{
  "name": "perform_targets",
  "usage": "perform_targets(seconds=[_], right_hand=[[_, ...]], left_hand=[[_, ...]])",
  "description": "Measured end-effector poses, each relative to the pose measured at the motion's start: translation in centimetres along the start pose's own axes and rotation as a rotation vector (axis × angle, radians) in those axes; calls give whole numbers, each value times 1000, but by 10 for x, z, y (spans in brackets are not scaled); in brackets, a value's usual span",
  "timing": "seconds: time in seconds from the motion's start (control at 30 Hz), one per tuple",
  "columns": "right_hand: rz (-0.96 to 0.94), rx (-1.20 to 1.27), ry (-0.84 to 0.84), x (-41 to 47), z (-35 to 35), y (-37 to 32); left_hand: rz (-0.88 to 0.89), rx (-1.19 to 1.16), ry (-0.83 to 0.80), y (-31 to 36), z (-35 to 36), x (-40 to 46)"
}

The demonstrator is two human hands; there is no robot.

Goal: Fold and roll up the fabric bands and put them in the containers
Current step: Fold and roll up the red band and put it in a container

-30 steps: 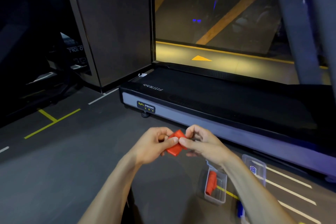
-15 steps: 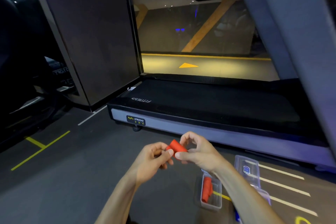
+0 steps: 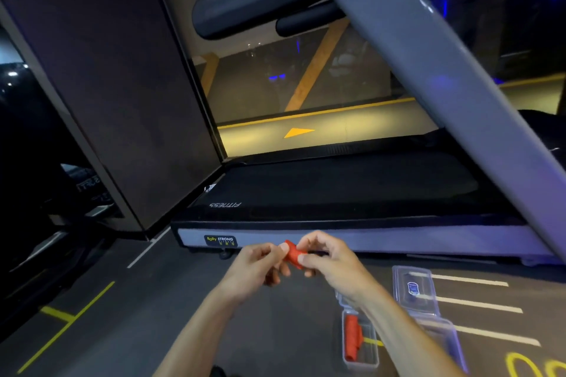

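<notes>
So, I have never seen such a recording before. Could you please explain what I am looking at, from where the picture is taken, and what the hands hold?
There is no robot here. A person wears a camera on the head, so you look down along their own two arms. The left hand and the right hand together pinch a small red fabric band, partly rolled. On the dark floor at lower right lies an open clear container with another rolled red band inside. Beside it lies a second clear container, with a clear lid just beyond. The big machine in front is a treadmill.
</notes>
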State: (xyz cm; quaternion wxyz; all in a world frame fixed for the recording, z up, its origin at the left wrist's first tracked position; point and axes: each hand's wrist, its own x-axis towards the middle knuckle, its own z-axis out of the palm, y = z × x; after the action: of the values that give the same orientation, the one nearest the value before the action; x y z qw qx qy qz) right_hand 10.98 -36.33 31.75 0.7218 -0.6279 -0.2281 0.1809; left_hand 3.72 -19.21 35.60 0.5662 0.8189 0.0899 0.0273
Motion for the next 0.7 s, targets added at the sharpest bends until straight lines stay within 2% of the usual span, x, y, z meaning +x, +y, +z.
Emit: perform_targets(seconds=[0.13, 0.27, 0.37, 0.57, 0.7], right_hand=[[41, 132, 111, 3, -6, -2], [-7, 83, 209, 14, -12, 0], [24, 27, 218, 23, -21, 8], [225, -51, 254, 56, -48, 33], [387, 20, 350, 71, -77, 60]], left_hand=[[20, -63, -53, 20, 6, 14], [-85, -136, -57, 15, 11, 27], [-130, -153, -124, -1, 19, 36], [-157, -193, -149, -45, 54, 76], [-165, -284, -148, -80, 89, 110]])
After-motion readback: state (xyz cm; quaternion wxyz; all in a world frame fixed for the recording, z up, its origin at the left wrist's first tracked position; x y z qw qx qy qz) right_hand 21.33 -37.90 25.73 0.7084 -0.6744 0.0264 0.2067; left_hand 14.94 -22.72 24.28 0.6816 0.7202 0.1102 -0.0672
